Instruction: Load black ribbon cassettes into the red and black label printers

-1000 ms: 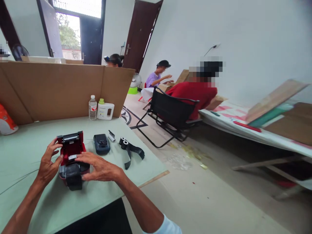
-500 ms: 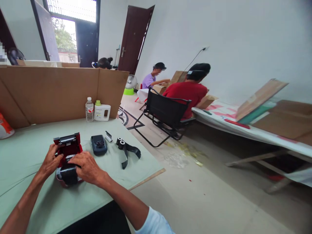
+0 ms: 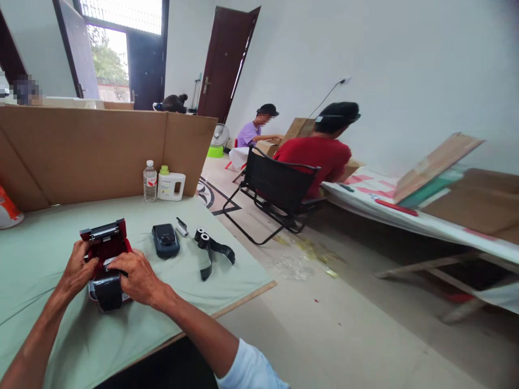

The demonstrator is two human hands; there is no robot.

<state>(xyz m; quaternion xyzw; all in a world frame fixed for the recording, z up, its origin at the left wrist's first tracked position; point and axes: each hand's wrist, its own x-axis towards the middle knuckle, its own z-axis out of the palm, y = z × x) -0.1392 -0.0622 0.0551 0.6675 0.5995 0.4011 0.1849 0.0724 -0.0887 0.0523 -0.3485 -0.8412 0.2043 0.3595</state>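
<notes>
Both hands grip the red label printer (image 3: 103, 259) on the green table (image 3: 48, 335): left hand (image 3: 77, 273) steadying, right hand (image 3: 135, 275) pressing inside. Lid open, black ribbon rolls (image 3: 208, 246) still outside.

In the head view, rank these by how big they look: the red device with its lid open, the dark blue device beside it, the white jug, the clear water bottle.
1. Red device with open lid, partly covered by the hands, and nearest the camera.
2. Dark blue device.
3. White jug with green cap and clear water bottle: alike, both farther away, so unranked.
</notes>
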